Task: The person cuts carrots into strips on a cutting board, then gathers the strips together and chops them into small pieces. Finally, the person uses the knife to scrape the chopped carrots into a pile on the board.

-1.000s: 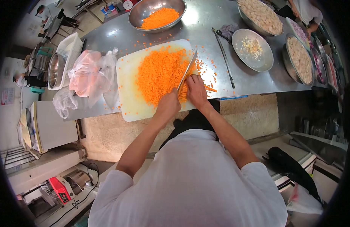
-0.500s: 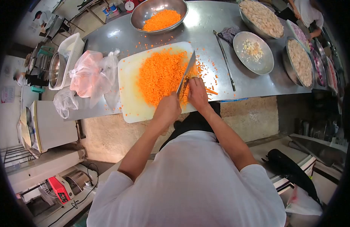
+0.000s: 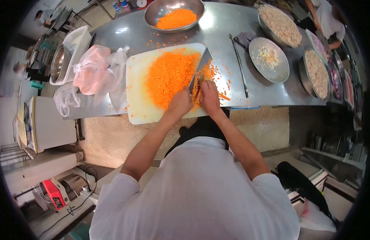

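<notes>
My left hand [image 3: 180, 103] is closed round the handle of a broad kitchen knife [image 3: 200, 70]. Its blade points away from me, over the right part of a white cutting board [image 3: 136, 80]. Close beside the blade, the bent fingers of my right hand [image 3: 209, 97] press down on carrot strips [image 3: 224, 97], whose ends stick out to the right. A large heap of finely chopped carrot [image 3: 171, 76] covers the middle of the board, left of the knife. Carrot bits are scattered on the metal table right of the board.
A steel bowl [image 3: 153, 16] of chopped carrot stands beyond the board. Plastic bags [image 3: 93, 70] lie left. Right are a dark rod [image 3: 240, 70], a plate [image 3: 257, 66] with chopped pale bits, and bowls of pale chunks [image 3: 279, 24]. A co-worker [image 3: 327, 24] stands far right.
The knife blade has tilted, showing more of its flat face. Both hands stay in nearly the same place on the board. The whole view has shifted slightly.
</notes>
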Tool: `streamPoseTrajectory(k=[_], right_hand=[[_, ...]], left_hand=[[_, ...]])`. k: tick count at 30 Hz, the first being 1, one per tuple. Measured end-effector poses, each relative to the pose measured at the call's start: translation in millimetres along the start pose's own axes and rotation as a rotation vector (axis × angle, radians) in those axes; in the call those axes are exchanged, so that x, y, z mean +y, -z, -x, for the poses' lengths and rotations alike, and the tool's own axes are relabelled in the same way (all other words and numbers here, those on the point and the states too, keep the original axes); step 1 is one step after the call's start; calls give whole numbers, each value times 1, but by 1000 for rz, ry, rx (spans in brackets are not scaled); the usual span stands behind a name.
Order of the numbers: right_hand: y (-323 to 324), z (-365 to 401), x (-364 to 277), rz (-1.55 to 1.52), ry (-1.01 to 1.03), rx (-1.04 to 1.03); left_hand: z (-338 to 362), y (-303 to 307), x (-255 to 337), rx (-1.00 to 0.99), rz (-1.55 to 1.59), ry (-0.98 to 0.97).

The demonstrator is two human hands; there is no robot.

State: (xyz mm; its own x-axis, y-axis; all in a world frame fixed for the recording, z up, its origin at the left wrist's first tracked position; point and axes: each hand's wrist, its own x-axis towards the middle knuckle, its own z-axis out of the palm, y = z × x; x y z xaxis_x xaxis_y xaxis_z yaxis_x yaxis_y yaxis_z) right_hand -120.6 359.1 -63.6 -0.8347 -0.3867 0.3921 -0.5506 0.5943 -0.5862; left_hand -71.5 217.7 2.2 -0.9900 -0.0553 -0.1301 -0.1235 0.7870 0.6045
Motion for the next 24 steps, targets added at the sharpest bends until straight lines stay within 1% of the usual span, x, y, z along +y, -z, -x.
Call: streamPoseTrajectory(k=[2, 4, 5, 6, 7, 9, 10, 11, 12, 13, 14, 15, 16, 17, 18, 20, 22, 24], right_hand=[[0, -8, 3, -1, 12, -10], [8, -9, 4, -90, -1, -18], [14, -9, 5, -118, -28, -81], [20, -8, 5, -115, -21, -84], [25, -8, 6, -129, -8, -120], [34, -3, 2, -144, 9, -162], [37, 0, -3, -66, 33, -154], [40, 2, -7, 11, 59, -144], [41, 3, -10, 10, 71, -145], [42, 5, -12, 12, 40, -205], [43, 7, -14, 14, 9, -269], [38, 11, -13, -15, 3, -243], [30, 13, -10, -18, 16, -253], [22, 16, -8, -46, 18, -215], [16, 16, -6, -74, 22, -176], [5, 12, -9, -94, 18, -174], [0, 1, -17, -109, 0, -153], [3, -3, -26, -129, -22, -170]], left_hand=[[-1, 18, -14, 31, -13, -22], [1, 29, -24, 42, -16, -46], [2, 34, -29, 37, -27, -4], [2, 38, -29, 32, -39, 39], [5, 38, -27, 38, -36, 39], [27, 32, -20, 59, 1, 94], [43, 30, -16, 68, 1, 99], [62, 27, -11, 28, 20, 136], [73, 26, -9, -12, 40, 174], [75, 23, -25, 0, 44, 177], [79, 19, -55, -19, 49, 122], [85, 20, -78, -38, 54, 71], [83, 35, -85, 16, -19, 37], [75, 48, -91, 70, -93, 7], [66, 61, -89, 86, -87, 22], [54, 88, -82, 13, -265, 34], [56, 104, -65, 61, -274, 19], [56, 103, -63, 95, -277, 10]])
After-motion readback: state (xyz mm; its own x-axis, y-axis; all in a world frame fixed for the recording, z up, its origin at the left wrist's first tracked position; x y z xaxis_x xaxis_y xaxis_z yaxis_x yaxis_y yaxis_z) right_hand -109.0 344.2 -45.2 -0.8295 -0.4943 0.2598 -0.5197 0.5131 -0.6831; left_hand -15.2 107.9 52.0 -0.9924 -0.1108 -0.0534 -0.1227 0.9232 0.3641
